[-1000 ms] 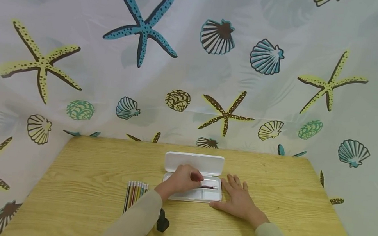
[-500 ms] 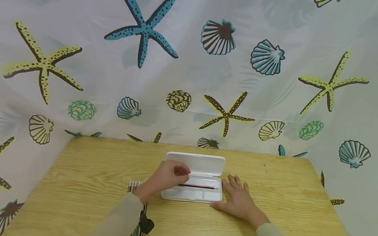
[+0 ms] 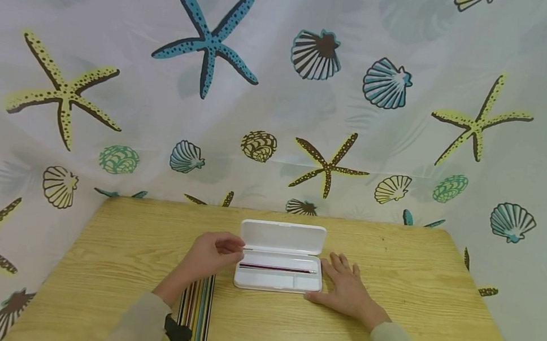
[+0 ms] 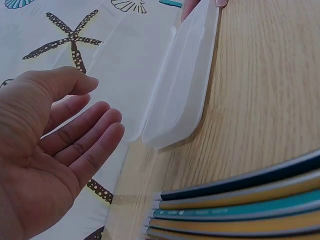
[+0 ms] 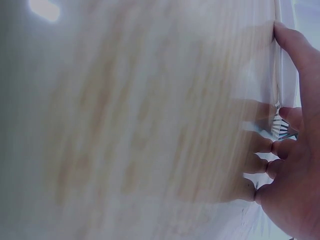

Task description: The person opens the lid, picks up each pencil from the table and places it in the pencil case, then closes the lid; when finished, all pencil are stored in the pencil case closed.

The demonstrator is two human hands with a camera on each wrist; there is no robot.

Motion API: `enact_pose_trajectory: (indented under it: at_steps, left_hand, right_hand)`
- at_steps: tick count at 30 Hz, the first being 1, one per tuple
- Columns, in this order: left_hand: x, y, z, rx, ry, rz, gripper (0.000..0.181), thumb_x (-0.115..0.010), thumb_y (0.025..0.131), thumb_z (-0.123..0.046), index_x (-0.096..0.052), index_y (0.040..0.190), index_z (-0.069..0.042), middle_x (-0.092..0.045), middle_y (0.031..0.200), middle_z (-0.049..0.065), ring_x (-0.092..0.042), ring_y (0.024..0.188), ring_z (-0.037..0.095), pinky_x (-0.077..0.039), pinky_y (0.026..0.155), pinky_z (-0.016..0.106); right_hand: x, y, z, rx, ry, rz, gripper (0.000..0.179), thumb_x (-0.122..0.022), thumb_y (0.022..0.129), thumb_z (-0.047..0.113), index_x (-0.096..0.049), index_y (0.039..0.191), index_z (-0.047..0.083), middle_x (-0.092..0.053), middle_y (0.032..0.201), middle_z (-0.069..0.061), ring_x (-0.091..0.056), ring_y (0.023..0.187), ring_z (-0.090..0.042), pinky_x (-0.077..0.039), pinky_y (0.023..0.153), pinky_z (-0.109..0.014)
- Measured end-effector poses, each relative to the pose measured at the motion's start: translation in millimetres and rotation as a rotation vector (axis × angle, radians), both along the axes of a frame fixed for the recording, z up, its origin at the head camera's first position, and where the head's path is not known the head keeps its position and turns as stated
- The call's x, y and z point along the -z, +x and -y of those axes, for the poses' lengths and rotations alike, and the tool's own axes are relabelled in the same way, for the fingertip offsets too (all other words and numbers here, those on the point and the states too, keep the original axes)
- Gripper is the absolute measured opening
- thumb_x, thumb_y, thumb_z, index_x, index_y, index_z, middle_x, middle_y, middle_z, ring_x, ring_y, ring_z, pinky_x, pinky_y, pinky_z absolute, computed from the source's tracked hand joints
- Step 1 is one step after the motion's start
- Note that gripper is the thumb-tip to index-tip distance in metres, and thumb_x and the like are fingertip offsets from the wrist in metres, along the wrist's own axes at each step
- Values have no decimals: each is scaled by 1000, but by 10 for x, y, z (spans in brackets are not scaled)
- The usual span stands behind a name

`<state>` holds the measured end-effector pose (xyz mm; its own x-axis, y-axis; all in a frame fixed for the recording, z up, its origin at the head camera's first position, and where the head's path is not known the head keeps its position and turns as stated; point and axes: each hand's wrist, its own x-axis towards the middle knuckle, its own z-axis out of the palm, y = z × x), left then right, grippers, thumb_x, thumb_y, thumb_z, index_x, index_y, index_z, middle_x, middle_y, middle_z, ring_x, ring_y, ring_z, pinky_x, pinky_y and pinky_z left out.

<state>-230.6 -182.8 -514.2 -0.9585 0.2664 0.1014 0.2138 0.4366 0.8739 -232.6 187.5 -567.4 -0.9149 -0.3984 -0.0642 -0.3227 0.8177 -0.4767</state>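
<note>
A white pencil case stands with its lid raised at the back. One dark pencil lies lengthwise inside it, its white end to the right. My left hand hovers beside the case's left end; the left wrist view shows its fingers loosely curved around nothing. My right hand rests on the table at the case's right end, fingers spread and thumb at the near corner. Several striped pencils lie side by side to the left of the case, partly covered by my left forearm.
The wooden table carries the case and pencils. Behind it and at both sides hangs a white cloth printed with starfish and shells. Each wrist wears a black camera mount.
My left hand has let go of the dark pencil and moved left out of the case, uncovering the pencil's full length. The right hand has kept its place.
</note>
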Motion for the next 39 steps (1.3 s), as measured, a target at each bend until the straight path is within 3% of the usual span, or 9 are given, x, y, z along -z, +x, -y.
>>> enact_pose_trajectory:
  at_steps: [10,20,28,39]
  left_hand:
    - [66,270,509,-92,27,56,40,-78,97,-22,-70,131,-2,-76,117,14,-73,105,19,-59,86,23]
    - [200,514,899,-173,45,121,45,-79,97,-21,-67,134,2,-76,119,19,-72,100,6,-59,85,22]
    - [287,590,980,-251,-55,192,37,-80,94,-16,-70,128,-4,-78,116,13,-74,104,18,-57,87,22]
    - [389,620,958,-282,-69,217,42,-83,91,-12,-69,130,-2,-78,113,14,-75,98,20,-58,81,22]
  right_hand:
    - [4,1,1,-1,10,0,104,-70,89,69,-34,165,8,-20,173,-25,-9,163,-46,-5,126,-73]
    - [4,-4,-3,-4,10,0,103,-70,89,69,-35,165,9,-22,173,-25,-11,163,-46,-6,126,-73]
    - [18,-5,-8,-2,4,1,104,-70,89,70,-34,165,10,-21,173,-25,-10,163,-46,-5,126,-73]
    - [43,-17,-24,-5,20,-10,105,-68,88,73,-34,166,11,-21,174,-24,-10,163,-46,-6,126,-74]
